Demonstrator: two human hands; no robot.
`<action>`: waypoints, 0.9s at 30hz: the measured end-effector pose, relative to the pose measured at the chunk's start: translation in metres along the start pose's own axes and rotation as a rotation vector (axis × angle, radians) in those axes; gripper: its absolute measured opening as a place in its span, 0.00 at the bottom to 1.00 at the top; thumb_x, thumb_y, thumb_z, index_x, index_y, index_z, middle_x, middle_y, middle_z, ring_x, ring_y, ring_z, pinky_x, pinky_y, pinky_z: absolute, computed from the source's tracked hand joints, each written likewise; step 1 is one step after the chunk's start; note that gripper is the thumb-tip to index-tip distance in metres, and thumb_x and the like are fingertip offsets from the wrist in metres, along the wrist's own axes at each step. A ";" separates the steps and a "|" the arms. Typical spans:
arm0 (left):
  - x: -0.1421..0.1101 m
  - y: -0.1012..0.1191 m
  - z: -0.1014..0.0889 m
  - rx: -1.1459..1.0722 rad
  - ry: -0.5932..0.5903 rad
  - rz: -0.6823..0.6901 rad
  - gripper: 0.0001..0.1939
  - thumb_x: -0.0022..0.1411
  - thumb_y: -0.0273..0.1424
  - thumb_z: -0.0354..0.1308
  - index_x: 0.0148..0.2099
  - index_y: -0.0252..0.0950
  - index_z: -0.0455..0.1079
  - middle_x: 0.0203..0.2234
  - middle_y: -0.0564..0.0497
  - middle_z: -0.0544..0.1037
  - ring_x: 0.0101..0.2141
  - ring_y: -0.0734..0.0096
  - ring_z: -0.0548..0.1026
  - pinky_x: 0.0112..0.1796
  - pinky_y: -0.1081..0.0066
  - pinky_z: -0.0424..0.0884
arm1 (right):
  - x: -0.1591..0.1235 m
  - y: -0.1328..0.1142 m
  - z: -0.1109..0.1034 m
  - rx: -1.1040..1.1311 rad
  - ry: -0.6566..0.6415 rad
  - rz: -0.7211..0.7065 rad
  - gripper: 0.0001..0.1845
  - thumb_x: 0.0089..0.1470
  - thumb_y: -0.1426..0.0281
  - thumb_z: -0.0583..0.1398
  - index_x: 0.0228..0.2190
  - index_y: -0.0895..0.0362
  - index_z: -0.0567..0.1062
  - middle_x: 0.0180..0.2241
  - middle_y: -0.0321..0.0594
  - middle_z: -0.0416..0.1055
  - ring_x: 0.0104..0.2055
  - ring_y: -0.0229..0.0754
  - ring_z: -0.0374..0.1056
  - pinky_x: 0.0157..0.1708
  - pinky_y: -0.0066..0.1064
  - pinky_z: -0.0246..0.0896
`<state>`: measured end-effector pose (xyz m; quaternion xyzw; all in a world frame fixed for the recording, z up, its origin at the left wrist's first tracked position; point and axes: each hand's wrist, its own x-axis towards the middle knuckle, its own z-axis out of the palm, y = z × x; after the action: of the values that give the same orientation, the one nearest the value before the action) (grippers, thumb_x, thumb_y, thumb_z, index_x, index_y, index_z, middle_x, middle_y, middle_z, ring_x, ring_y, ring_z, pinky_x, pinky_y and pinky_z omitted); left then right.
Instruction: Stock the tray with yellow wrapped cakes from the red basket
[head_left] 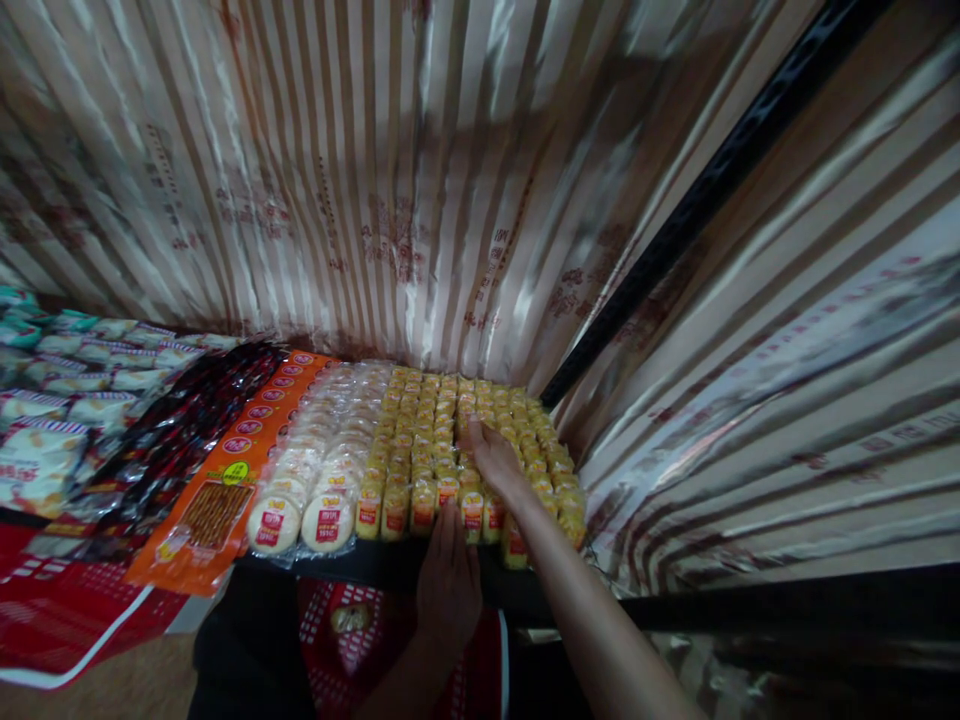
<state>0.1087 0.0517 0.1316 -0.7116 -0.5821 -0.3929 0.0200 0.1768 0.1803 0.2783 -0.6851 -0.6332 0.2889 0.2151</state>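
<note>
Rows of small yellow wrapped snacks (394, 450) with red labels stand packed together at the right end of a dark shelf (360, 560). My left hand (448, 580) lies flat against the front of these rows, its straight fingertips touching the front packs. Over the top of the same rows rests my right hand (491, 455), with its thumb and fingers stretched out; part of its fingers cannot be made out. Neither hand visibly grips a pack.
White round wrapped crackers (328, 515), orange snack packets (251, 430), dark red packets (195, 420) and white bags (45, 460) line the shelf leftward. A red basket (67, 610) and another red basket (491, 660) sit below. Behind are striped sheeting (375, 180) and a black post (675, 230).
</note>
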 end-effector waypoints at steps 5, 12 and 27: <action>-0.001 0.000 0.001 0.010 -0.007 0.013 0.30 0.64 0.22 0.41 0.66 0.28 0.37 0.60 0.37 0.57 0.61 0.61 0.50 0.53 0.58 0.65 | -0.004 0.000 0.005 -0.043 -0.028 0.019 0.35 0.60 0.52 0.36 0.45 0.60 0.72 0.39 0.47 0.75 0.49 0.47 0.67 0.47 0.35 0.56; 0.001 0.000 -0.001 0.001 -0.001 0.010 0.29 0.64 0.22 0.43 0.65 0.27 0.39 0.61 0.34 0.53 0.61 0.58 0.52 0.53 0.57 0.66 | -0.003 0.005 0.010 0.050 0.022 -0.019 0.32 0.59 0.52 0.40 0.41 0.57 0.74 0.38 0.45 0.76 0.47 0.48 0.68 0.47 0.37 0.58; -0.002 -0.009 -0.005 -0.017 -0.035 0.047 0.30 0.63 0.19 0.37 0.66 0.29 0.35 0.60 0.35 0.55 0.60 0.57 0.53 0.53 0.58 0.66 | -0.154 0.109 0.081 0.347 0.325 -0.193 0.19 0.55 0.64 0.49 0.44 0.54 0.74 0.43 0.46 0.74 0.41 0.45 0.72 0.43 0.37 0.69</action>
<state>0.0986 0.0504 0.1296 -0.7320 -0.5622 -0.3846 0.0130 0.1988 0.0105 0.1651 -0.6116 -0.5939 0.2576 0.4549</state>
